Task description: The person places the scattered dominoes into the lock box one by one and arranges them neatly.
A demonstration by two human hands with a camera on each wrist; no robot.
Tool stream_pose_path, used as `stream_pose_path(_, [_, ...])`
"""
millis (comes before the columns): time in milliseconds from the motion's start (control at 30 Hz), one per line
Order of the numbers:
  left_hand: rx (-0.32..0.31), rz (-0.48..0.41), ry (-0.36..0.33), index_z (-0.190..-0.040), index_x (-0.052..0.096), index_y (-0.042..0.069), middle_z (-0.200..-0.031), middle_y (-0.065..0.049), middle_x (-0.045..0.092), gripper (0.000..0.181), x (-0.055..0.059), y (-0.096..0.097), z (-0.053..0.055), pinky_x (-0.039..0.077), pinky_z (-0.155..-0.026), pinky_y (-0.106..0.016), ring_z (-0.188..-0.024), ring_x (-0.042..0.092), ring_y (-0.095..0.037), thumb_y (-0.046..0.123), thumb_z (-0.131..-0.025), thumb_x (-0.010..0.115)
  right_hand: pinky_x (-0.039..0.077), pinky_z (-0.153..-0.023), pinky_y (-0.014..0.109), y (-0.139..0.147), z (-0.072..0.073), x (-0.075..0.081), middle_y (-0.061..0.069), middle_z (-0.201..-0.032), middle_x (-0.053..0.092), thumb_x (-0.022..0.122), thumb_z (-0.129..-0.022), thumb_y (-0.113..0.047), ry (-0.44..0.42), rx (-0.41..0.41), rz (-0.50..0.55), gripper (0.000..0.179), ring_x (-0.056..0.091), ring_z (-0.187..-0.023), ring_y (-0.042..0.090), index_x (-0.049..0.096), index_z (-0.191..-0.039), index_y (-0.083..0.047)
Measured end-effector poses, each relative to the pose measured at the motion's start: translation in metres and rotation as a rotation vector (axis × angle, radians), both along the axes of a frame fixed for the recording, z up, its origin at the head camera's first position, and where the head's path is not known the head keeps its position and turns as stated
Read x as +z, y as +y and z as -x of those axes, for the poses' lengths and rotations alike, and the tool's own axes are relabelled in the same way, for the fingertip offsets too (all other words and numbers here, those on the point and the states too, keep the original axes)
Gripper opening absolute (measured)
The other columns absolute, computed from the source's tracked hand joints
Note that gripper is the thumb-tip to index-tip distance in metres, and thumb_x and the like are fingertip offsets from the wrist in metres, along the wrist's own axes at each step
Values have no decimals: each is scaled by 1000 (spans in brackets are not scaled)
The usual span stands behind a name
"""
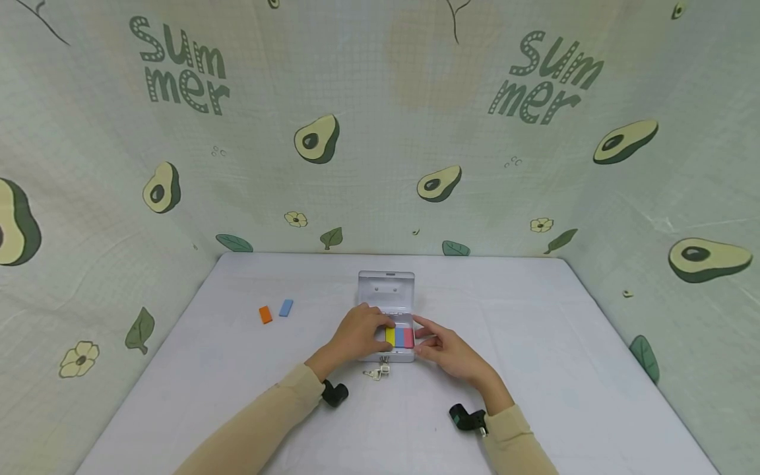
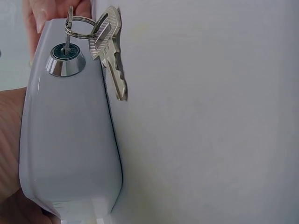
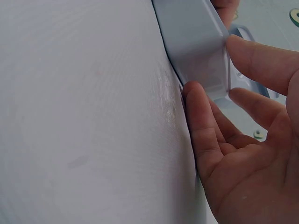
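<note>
A pale metal cash box (image 1: 404, 357) stands with its lid (image 1: 386, 290) raised. Inside it, yellow (image 1: 390, 337), blue (image 1: 399, 338) and pink (image 1: 408, 338) blocks sit side by side. My left hand (image 1: 356, 332) reaches over the box's left side, with thumb and index finger pinching the yellow block at its two ends. At the right wall my right hand (image 1: 448, 353) touches the box with thumb and fingertips, its fingers loosely spread. A key (image 2: 68, 32) sits in the front lock (image 2: 65, 60), and a second key (image 2: 108, 51) hangs from its ring.
An orange block (image 1: 265, 315) and another blue block (image 1: 285, 308) lie on the white table (image 1: 505, 303), left of the box. Behind the table hangs a printed cloth (image 1: 380, 86), with cloth on both sides too.
</note>
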State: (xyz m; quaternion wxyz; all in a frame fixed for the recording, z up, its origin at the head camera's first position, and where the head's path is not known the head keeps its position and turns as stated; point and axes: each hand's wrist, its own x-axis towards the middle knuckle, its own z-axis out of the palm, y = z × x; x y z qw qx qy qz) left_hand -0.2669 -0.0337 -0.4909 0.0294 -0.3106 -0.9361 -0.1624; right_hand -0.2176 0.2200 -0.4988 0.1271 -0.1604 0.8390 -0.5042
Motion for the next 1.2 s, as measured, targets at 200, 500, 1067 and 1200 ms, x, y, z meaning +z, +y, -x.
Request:
stream_pose_path(200, [-8,-1,-3,-119,81,22,-108,7,75,40,1,0,-1,45,-79,-27,-89,51,-12,39,-85,91,53,-91,30,1,1,-2,17,-142,61,70,-104,-23,-12,-4,11,67,66,-111,22,41,-163,-12])
stream_pose_path(500, [-27,-11,-11,-121,80,20,-110,6,73,43,5,-3,0,51,-85,-31,-96,57,-13,38,-84,91,53,-91,29,1,1,-2,17,-142,61,70,-104,-22,3,6,11,67,67,-113,23,41,-163,-11])
stream_pose_path(1067, [-24,-102,-75,-126,78,16,-117,-1,72,45,13,-9,2,54,-95,-40,-106,62,-18,31,-86,89,52,-92,28,2,2,-4,17,-141,62,71,-104,-23,9,13,15,68,68,-112,23,41,-163,-12])
stream_pose_path(1200, [-25,-113,-76,-125,79,16,-116,-1,73,44,17,-11,2,54,-95,-40,-106,62,-18,31,-86,90,52,-92,27,3,3,-4,17,-142,61,71,-103,-23,6,16,22,68,68,-113,23,41,-164,-12])
